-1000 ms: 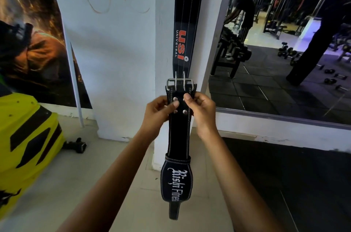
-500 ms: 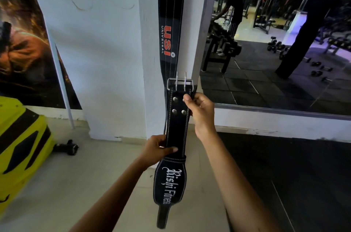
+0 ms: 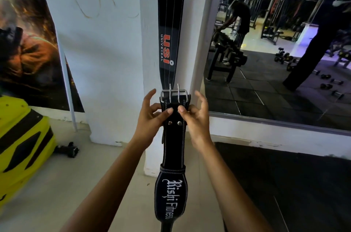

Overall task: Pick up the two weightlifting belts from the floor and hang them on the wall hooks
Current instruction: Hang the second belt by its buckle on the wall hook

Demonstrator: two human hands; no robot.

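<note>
A black belt with red "USI" lettering (image 3: 169,22) hangs flat down the white pillar (image 3: 150,41); its top runs out of view. In front of it I hold a second black belt with white "Rishi Fitness" script (image 3: 173,148) upright by its upper end. Its steel double-prong buckle (image 3: 175,93) points up, and its wide padded part hangs toward the floor. My left hand (image 3: 152,117) pinches the strap's left edge just below the buckle. My right hand (image 3: 193,117) pinches the right edge at the same height, with its outer fingers spread. No hook is visible.
A large wall mirror (image 3: 275,51) to the right reflects gym racks, dumbbells and people. A yellow and black machine cover (image 3: 20,136) sits low left, with a small black dumbbell (image 3: 67,149) on the tiled floor beside it. A poster (image 3: 24,41) covers the left wall. Dark rubber mat (image 3: 284,184) lies bottom right.
My left hand has moved up from the middle of the strap to just below the buckle, opposite my right hand. The held belt remains upright before the hanging one.
</note>
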